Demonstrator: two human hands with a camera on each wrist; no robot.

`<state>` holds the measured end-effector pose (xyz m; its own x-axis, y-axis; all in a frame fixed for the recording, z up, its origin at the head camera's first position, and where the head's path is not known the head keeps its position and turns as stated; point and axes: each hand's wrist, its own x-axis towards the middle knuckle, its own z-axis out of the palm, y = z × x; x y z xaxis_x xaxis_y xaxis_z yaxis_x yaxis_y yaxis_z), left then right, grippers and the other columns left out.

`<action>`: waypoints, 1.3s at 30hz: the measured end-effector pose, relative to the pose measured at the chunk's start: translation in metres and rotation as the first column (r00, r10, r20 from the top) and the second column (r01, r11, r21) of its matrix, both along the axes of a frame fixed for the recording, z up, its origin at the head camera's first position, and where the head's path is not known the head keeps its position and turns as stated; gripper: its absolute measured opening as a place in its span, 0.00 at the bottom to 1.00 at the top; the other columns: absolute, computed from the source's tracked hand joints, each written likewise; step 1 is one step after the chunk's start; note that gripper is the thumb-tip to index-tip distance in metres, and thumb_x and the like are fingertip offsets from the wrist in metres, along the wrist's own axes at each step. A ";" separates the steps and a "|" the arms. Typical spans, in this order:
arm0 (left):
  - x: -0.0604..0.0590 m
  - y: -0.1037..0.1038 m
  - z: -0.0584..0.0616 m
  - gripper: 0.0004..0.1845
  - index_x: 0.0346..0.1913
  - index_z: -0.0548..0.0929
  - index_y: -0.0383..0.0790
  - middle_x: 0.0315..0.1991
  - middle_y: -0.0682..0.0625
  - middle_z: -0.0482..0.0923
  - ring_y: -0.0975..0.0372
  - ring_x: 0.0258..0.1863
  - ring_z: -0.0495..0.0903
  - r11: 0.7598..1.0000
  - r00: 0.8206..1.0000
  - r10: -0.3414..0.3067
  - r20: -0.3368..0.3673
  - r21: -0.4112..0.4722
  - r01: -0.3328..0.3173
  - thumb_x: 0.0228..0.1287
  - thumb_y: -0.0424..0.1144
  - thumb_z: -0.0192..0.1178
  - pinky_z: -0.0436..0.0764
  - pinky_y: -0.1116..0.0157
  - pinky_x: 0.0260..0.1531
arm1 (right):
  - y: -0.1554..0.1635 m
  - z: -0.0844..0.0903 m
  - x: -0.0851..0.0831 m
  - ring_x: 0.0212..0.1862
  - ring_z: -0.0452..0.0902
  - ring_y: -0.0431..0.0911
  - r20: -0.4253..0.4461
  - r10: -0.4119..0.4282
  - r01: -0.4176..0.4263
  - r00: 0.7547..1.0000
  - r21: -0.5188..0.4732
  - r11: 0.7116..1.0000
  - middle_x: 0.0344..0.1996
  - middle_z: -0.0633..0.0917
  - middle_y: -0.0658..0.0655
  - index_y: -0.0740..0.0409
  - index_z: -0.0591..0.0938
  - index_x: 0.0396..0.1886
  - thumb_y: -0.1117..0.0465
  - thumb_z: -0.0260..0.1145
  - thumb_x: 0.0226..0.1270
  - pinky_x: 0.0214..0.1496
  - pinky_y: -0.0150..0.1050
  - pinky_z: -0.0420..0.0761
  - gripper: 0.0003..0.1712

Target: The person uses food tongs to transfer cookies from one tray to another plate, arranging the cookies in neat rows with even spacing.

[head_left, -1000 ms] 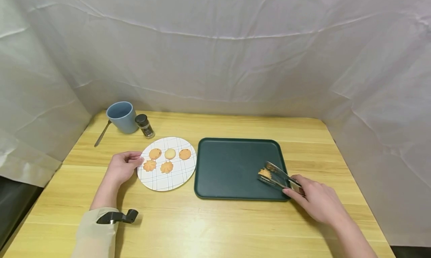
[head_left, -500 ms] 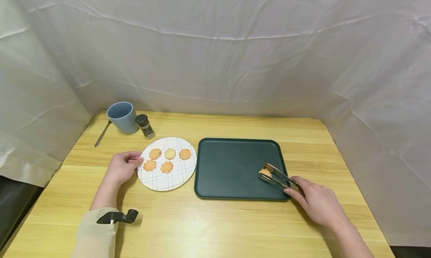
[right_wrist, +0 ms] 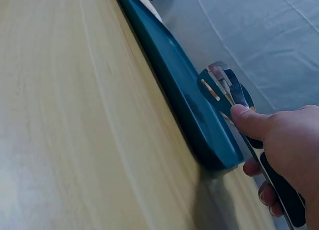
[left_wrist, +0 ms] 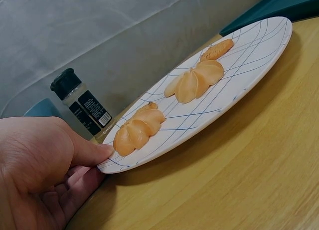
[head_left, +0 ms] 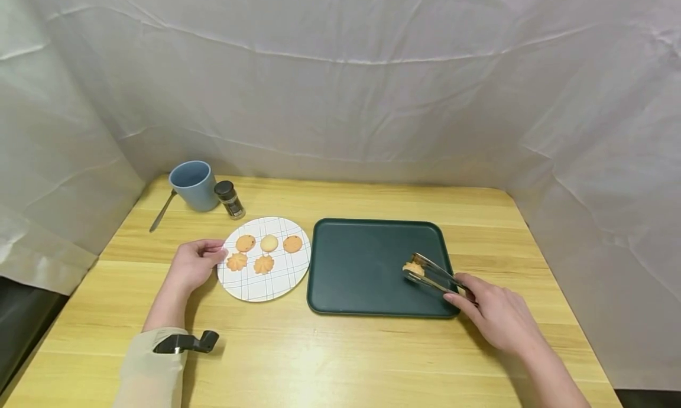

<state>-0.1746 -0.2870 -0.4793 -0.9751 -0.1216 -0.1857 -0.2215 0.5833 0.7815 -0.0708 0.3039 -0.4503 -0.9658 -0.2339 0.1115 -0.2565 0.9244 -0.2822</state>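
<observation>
- Steel tongs gripped in right hand, fingers and thumb curled round the handles near the dark grip; tips squeezed on a flower-shaped cookie
- Cookie at the right side of the dark green tray, apparently just above or on its floor; contact not resolvable from the head view
- Right-wrist view: thumb pressing the upper tong arm, slotted tong heads past the tray's raised rim; cookie itself hidden there
- Pinching with tongs rather than fingers likely keeps the hand off the food; low angle over the near rim suits reaching the tray floor
- Left hand at the left edge of the white grid-lined plate; thumb laid over the rim, fingers curled beneath, so clasping the plate edge, probably to steady it
- Plate flat on the wooden table, touching or just beside the tray
- Five cookies on the plate: three round ones at the back, two flower-shaped ones in front, spaced apart in rows
- Far left: blue mug, small dark-capped spice jar just beside it, spoon lying left of the mug; all well apart from both hands
</observation>
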 end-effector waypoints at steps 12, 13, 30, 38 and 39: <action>0.001 0.000 0.000 0.23 0.67 0.80 0.29 0.60 0.34 0.81 0.48 0.56 0.81 1.000 1.000 0.003 0.013 0.003 -0.003 0.79 0.42 0.62 0.78 0.61 0.49 | -0.026 0.013 -0.014 0.27 0.70 0.37 -0.005 0.062 -0.062 0.998 0.014 0.998 0.27 0.76 0.38 0.48 0.83 0.62 0.33 0.62 0.77 0.28 0.39 0.70 0.29; 0.001 0.000 0.000 0.24 0.67 0.79 0.29 0.60 0.34 0.81 0.48 0.56 0.81 1.000 1.000 0.001 0.013 0.003 -0.001 0.79 0.42 0.62 0.78 0.61 0.49 | -0.028 0.013 -0.015 0.27 0.70 0.37 -0.013 0.072 -0.072 0.997 0.014 0.997 0.27 0.75 0.37 0.47 0.83 0.61 0.33 0.62 0.77 0.28 0.39 0.70 0.28; 0.000 -0.001 -0.001 0.24 0.68 0.79 0.30 0.60 0.34 0.81 0.48 0.56 0.81 1.000 1.000 0.002 0.013 0.010 -0.002 0.79 0.43 0.62 0.78 0.60 0.50 | -0.070 0.016 -0.034 0.27 0.71 0.34 -0.086 0.183 -0.182 0.979 0.018 0.983 0.30 0.77 0.36 0.47 0.85 0.60 0.34 0.65 0.75 0.28 0.36 0.71 0.28; 0.000 -0.001 0.000 0.24 0.68 0.79 0.29 0.60 0.34 0.81 0.48 0.56 0.81 1.000 1.000 -0.001 0.012 0.010 0.001 0.79 0.42 0.62 0.78 0.60 0.50 | -0.091 0.019 -0.040 0.25 0.72 0.34 -0.065 0.236 -0.235 0.970 0.020 0.972 0.36 0.86 0.42 0.49 0.84 0.63 0.33 0.64 0.75 0.26 0.35 0.71 0.31; 0.000 -0.001 0.000 0.24 0.68 0.79 0.29 0.60 0.34 0.81 0.48 0.56 0.81 1.000 1.000 -0.001 0.011 0.010 0.001 0.79 0.42 0.62 0.78 0.60 0.50 | -0.094 0.020 -0.040 0.26 0.73 0.35 -0.064 0.246 -0.245 0.967 0.022 0.969 0.39 0.87 0.44 0.49 0.84 0.63 0.33 0.63 0.76 0.27 0.35 0.72 0.31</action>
